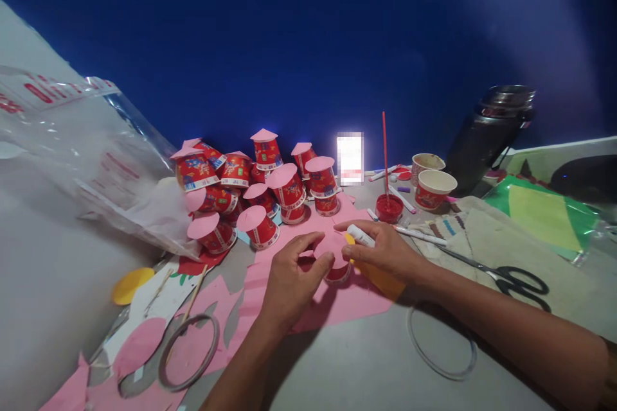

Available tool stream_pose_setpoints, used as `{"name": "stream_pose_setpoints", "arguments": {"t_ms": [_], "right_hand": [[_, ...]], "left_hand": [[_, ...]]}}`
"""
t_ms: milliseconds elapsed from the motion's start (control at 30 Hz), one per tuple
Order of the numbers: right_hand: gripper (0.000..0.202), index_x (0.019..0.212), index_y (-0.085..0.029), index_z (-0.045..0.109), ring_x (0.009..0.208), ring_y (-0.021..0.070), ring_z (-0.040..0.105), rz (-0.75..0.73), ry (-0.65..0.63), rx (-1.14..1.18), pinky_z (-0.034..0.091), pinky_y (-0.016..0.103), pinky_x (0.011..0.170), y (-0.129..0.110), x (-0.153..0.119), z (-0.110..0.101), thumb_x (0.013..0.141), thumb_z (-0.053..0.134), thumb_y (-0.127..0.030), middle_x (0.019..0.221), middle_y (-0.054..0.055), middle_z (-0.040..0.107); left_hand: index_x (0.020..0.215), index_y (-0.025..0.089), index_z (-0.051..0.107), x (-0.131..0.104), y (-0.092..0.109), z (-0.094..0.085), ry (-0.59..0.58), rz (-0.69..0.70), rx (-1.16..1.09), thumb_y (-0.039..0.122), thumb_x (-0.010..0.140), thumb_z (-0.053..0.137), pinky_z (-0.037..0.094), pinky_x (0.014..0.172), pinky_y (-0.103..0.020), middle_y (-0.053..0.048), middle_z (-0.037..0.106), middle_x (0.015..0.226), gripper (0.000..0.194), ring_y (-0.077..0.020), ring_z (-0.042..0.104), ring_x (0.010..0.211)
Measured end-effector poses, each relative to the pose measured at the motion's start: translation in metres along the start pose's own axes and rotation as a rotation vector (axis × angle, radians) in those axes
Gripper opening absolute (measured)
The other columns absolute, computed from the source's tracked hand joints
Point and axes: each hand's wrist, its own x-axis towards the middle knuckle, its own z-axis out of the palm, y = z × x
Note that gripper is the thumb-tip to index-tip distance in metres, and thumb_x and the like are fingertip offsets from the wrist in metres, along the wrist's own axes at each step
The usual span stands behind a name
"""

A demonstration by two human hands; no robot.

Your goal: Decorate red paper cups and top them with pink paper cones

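Observation:
A red paper cup (338, 273) stands upside down, topped by a round pink paper piece (332, 249). My left hand (296, 279) curves around its left side, thumb and fingers on the paper's edge. At the other side, the index finger and thumb of my right hand (390, 252) reach to the paper. A white tube (360, 236) shows between them, seemingly held against the palm; its far end is hidden. Under the cup lies a pink paper sheet (294, 308), with a yellow-orange piece (380, 279) below my right hand.
Several red cups with pink paper tops (284, 187) are grouped at the back left. A red paint pot (389, 209) holds a thin stick. Scissors (511, 276), a pale cup (436, 189), a dark flask (491, 135), tape rings (189, 353) and a plastic bag (106, 160) surround the work.

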Motion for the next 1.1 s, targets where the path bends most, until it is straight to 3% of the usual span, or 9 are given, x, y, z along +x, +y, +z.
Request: {"name": "stream_pose_setpoints", "arguments": {"t_ms": [367, 533, 800, 967, 1100], "right_hand": [[0.047, 0.123, -0.019, 0.075, 0.092, 0.0244, 0.069, -0.043, -0.005, -0.073, 0.054, 0.034, 0.083, -0.0008, 0.001, 0.0041, 0.081, 0.073, -0.04, 0.103, 0.005, 0.078], [0.046, 0.123, -0.019, 0.075, 0.087, 0.0228, 0.069, -0.035, -0.011, -0.068, 0.054, 0.033, 0.08, -0.0008, 0.0016, 0.0046, 0.082, 0.072, -0.04, 0.095, 0.004, 0.078], [0.048, 0.122, -0.016, 0.076, 0.093, 0.0243, 0.069, -0.068, -0.016, -0.041, 0.054, 0.035, 0.084, 0.0049, 0.0028, 0.0033, 0.081, 0.074, -0.041, 0.105, 0.006, 0.078], [0.048, 0.123, -0.018, 0.075, 0.095, 0.0249, 0.07, -0.079, -0.022, -0.019, 0.055, 0.036, 0.085, 0.0078, 0.002, 0.004, 0.082, 0.075, -0.043, 0.106, 0.006, 0.078], [0.048, 0.125, -0.019, 0.075, 0.095, 0.0242, 0.069, -0.08, -0.022, -0.032, 0.054, 0.036, 0.087, 0.0067, 0.0012, 0.0034, 0.083, 0.075, -0.043, 0.107, 0.006, 0.078]], "left_hand": [[0.115, 0.014, 0.075, 0.0001, 0.002, 0.0005, 0.011, -0.025, -0.006, 0.038, 0.082, 0.068, 0.06, 0.086, -0.038, -0.011, 0.077, 0.115, 0.042, -0.0248, 0.074, 0.093], [0.118, 0.014, 0.075, 0.0004, 0.0005, 0.001, 0.011, -0.041, -0.005, 0.04, 0.082, 0.069, 0.06, 0.086, -0.039, -0.012, 0.077, 0.118, 0.044, -0.0254, 0.074, 0.094], [0.117, 0.016, 0.075, 0.0015, -0.0038, -0.0016, 0.017, 0.026, -0.03, 0.037, 0.086, 0.066, 0.06, 0.088, -0.036, -0.01, 0.078, 0.117, 0.038, -0.0233, 0.073, 0.1], [0.107, 0.02, 0.079, 0.005, -0.0055, -0.0053, 0.022, 0.057, -0.067, 0.035, 0.084, 0.069, 0.061, 0.08, -0.032, -0.008, 0.079, 0.111, 0.029, -0.0224, 0.073, 0.099], [0.1, 0.021, 0.081, 0.0058, -0.0055, -0.0058, 0.02, 0.064, -0.03, 0.034, 0.084, 0.07, 0.061, 0.083, -0.034, -0.008, 0.079, 0.108, 0.024, -0.0234, 0.073, 0.101]]}}
